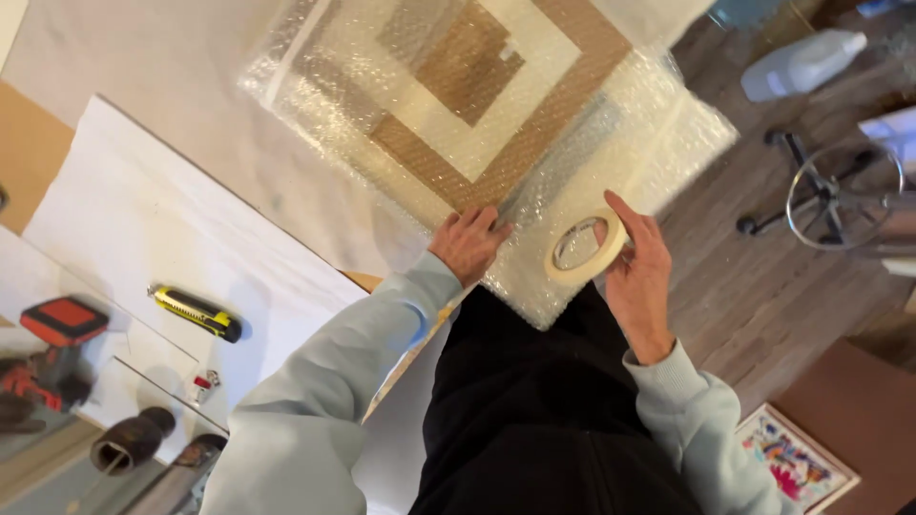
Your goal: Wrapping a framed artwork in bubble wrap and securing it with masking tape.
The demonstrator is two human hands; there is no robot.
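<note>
A flat framed piece wrapped in bubble wrap [496,105] lies on the white table, showing brown and cream square bands through the plastic. My left hand [468,243] presses flat on its near edge, fingers together on the wrap. My right hand [634,277] holds a roll of cream masking tape [584,246] just over the wrapped corner, thumb through the roll's side and fingers around the rim.
A yellow utility knife [196,311] lies on a white sheet [143,219] at left. A red power tool [52,348] sits at the far left edge. A stool base [840,195] and a white bottle [801,62] are on the wooden floor at right. A colourful picture [797,463] leans bottom right.
</note>
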